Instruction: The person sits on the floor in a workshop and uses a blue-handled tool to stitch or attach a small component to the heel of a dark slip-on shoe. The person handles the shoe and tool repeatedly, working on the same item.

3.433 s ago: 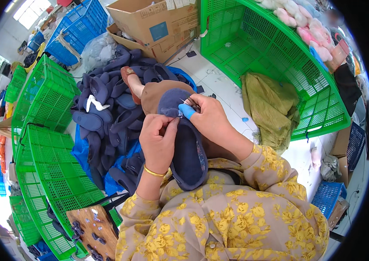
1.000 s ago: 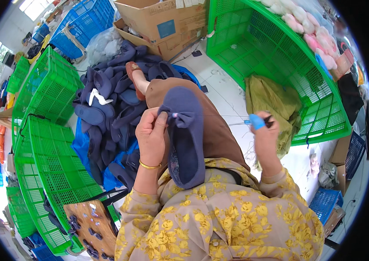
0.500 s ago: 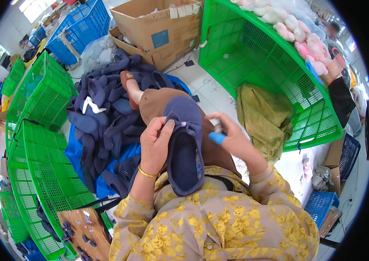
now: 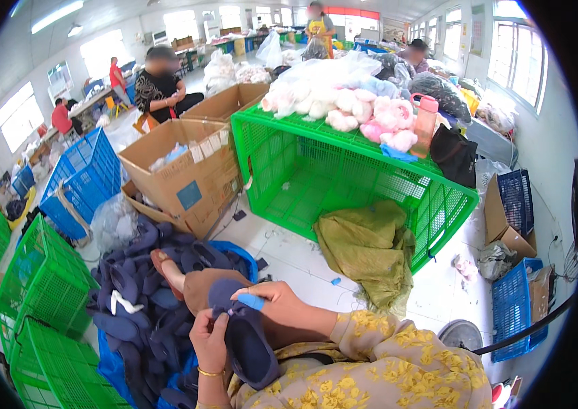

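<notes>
Brought right hand point(image 4: 274, 301) in over right edge of slipper's point(image 4: 249, 351) toe; cannot tell whether pinching. Pinching slipper beside bow point(image 4: 232, 311) with left hand point(image 4: 208, 339); holding it over lap point(image 4: 290, 332), toe pointing away.

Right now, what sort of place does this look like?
Probably a workshop handling footwear and soft goods, judging by the held dark blue slipper, the heap of similar ones, and pink-and-white fluffy pieces on a green crate.
</notes>
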A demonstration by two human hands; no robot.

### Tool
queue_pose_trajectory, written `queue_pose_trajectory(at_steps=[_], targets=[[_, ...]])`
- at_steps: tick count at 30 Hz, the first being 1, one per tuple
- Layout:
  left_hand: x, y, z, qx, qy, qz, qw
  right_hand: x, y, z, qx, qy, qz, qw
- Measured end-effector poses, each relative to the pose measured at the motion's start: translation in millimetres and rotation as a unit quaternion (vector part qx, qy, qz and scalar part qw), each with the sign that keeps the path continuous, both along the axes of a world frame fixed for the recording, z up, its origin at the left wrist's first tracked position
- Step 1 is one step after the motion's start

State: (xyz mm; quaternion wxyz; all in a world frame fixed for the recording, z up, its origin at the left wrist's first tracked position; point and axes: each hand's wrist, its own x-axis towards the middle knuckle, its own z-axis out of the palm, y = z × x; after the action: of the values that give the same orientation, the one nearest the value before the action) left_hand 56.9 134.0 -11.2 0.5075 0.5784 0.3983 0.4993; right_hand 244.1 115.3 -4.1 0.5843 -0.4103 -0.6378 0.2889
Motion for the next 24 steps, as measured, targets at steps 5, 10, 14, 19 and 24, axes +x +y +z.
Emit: queue_pose_trajectory(at_steps=[5,10,14,19,24], targets=[[0,-3,2,0.000,-0.011,0.013,1.000,1,-19,10,0.205,-0.434,-0.187,0.857],[8,-6,9,0.001,0.001,0.029,1.000,-4,-19,2,0.081,-0.390,-0.163,0.903],[4,-7,10,-0.024,0.014,0.020,0.999,-8,-19,-3,0.019,-0.329,-0.104,0.938],[-3,-6,-11,-0.024,-0.033,0.005,0.999,-6,-24,-4,-0.010,-0.309,-0.036,0.950],[-3,-9,-21,-0.074,-0.124,0.014,0.989,-2,-42,-6,-0.030,-0.316,0.020,0.948]])
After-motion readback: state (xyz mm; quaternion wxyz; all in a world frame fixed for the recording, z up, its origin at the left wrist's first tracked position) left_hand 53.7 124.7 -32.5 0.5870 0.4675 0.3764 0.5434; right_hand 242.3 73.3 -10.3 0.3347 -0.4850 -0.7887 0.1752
